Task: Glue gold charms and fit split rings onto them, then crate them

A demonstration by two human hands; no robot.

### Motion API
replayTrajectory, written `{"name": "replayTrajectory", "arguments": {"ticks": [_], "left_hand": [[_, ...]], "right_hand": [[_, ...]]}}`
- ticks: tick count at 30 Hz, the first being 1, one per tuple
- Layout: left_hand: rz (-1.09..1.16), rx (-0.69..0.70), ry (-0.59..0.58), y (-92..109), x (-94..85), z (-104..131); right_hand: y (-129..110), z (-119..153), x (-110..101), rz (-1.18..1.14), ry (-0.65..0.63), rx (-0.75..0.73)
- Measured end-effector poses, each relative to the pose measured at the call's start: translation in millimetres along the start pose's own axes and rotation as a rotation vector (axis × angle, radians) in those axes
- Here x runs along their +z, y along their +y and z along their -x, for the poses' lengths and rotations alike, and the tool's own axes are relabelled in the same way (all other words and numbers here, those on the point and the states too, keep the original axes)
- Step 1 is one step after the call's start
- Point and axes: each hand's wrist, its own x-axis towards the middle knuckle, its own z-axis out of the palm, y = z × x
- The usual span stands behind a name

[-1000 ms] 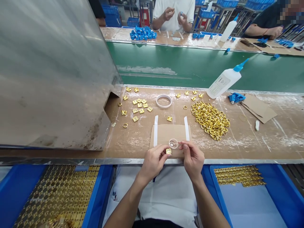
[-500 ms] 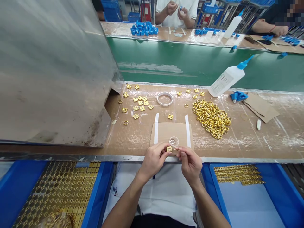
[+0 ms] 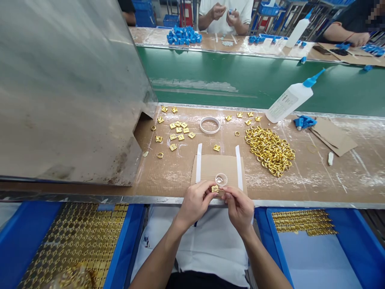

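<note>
My left hand (image 3: 195, 201) pinches a small square gold piece (image 3: 214, 188) by its left side, over the front edge of a taped cardboard pad (image 3: 207, 164). Close on its right, my right hand (image 3: 240, 206) is closed on a thin gold-coloured stick (image 3: 221, 190), whose tip reaches the square piece. Just behind the fingers sits a small clear round dish (image 3: 221, 179). Several more square gold pieces (image 3: 181, 137) lie at the back left, and a heap of gold rings (image 3: 270, 150) is to the right.
A metal housing (image 3: 66, 92) stands at left. Beyond the pad lies a white ring (image 3: 209, 125); a white bottle (image 3: 290, 100) leans at back right. Blue bins (image 3: 357, 241) with gold parts flank my lap. Past the green belt (image 3: 210, 68), a person's hands (image 3: 233, 18) hold something blue.
My right hand has moved slightly left, closer to the square gold piece, so less of the stick shows between the hands. The whole view has shifted a little.
</note>
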Motion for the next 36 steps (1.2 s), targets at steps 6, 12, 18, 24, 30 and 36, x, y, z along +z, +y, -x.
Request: {"name": "replayTrajectory", "arguments": {"ticks": [6,12,18,24,30,36], "left_hand": [[-0.009,0.005,0.004,-0.2,0.3,0.0],[-0.009,0.005,0.000,0.8,0.3,0.2],[-0.002,0.001,0.000,1.4,-0.6,0.1],[0.000,0.004,0.003,0.5,0.3,-0.3],[0.009,0.000,-0.003,-0.8,0.4,0.1],[0.010,0.001,-0.009,-0.7,-0.1,0.0]], "right_hand": [[1.9,1.5,0.1,-0.017,0.001,0.009],[2.0,1.2,0.0,-0.027,0.002,0.021],[2.4,1.7,0.5,-0.017,0.000,0.014],[5.3,3.7,-0.6,-0.016,0.005,0.025],[7.1,5.2,-1.7,-0.018,-0.003,0.023],[7.7,6.3,-1.3,-0.017,0.005,0.025]]}}
